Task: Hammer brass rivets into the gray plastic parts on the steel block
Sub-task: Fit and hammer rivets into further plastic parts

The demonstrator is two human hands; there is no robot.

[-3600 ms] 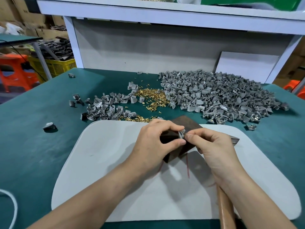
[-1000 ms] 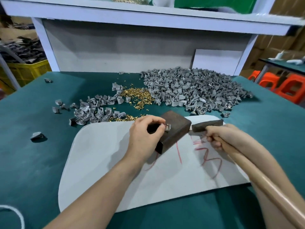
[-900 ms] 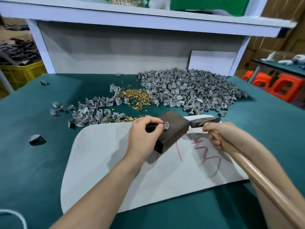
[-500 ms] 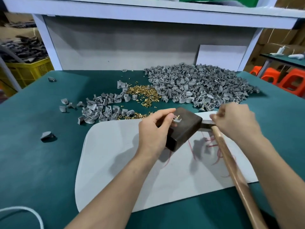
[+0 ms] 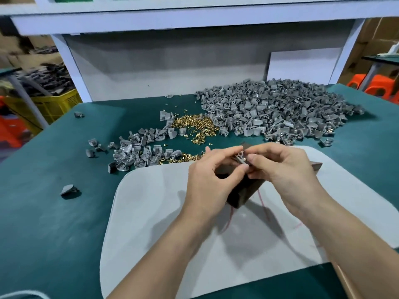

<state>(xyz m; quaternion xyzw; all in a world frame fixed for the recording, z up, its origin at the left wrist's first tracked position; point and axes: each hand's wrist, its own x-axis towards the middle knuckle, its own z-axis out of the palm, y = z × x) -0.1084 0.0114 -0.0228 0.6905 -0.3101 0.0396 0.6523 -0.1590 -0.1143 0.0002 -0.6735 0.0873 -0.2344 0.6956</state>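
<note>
Teal-covered bench (image 5: 54,212) with a pale gray mat (image 5: 151,212) in front of me. Over the dark rectangular steel block (image 5: 244,195) on the mat, my left hand (image 5: 207,175) and right hand (image 5: 282,167) both pinch one small gray plastic part (image 5: 240,159). Its long axis runs roughly 11 to 5 o'clock, with the block directly beneath. Loose brass rivets (image 5: 194,126) heap at 11 o'clock. The wooden hammer handle (image 5: 345,283) shows at 5, nearer my right.

The left hand (image 5: 207,175) and right hand (image 5: 282,167) cover most of the dark rectangular steel block (image 5: 244,195), leaving only 1 lower corner plainly showing. Their fingertips hide much of the small gray plastic part (image 5: 240,159) they pinch, and whether a rivet sits in it is too small to tell. The hammer's dark metal head (image 5: 316,167) is mostly behind the right hand. Its wooden handle (image 5: 347,285) is cut off by the bottom edge.
</note>
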